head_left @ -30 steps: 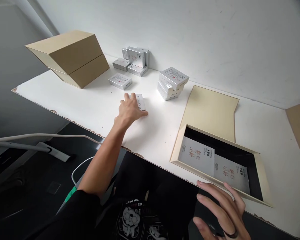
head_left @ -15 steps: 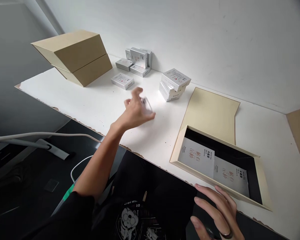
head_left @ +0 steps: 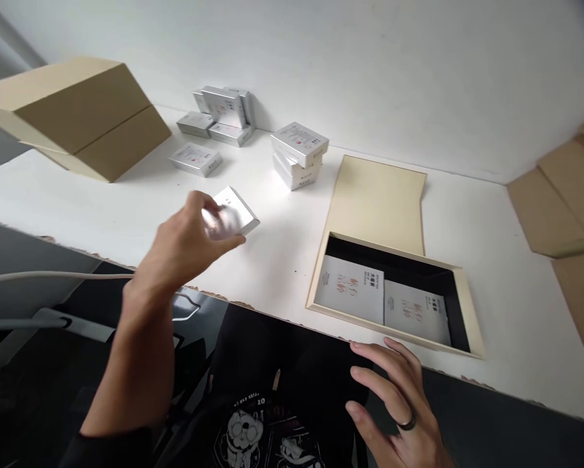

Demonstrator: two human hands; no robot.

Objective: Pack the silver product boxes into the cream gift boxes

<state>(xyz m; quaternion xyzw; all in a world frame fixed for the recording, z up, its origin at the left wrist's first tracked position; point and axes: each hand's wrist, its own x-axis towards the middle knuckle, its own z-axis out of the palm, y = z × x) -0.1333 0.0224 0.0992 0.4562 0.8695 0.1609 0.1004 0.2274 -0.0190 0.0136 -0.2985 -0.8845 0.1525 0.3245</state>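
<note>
My left hand (head_left: 187, 240) grips a small silver-white box (head_left: 233, 213), thumb along the near edge and fingers over the far side, just above the white table. My right hand (head_left: 393, 396), with a ring on one finger, hangs with its fingers apart by the table's front edge. Beyond it lies an open cream gift box (head_left: 316, 286) with a black inside. Two flat silver boxes (head_left: 353, 286) lie side by side in it, printed faces up. Its cream lid flap (head_left: 382, 198) is folded back onto the table.
A stack of silver boxes (head_left: 299, 146) stands near the wall. Several more silver boxes (head_left: 223, 107) are grouped farther left, with one box (head_left: 195, 159) lying before them. Large tan boxes (head_left: 91, 117) lean at the left; brown cardboard (head_left: 559, 188) is at the right. The table's front edge (head_left: 223, 300) is chipped.
My left hand has turned with the small box, which now shows more clearly between thumb and fingers. The view has shifted right, and my right hand stays spread by the table edge.
</note>
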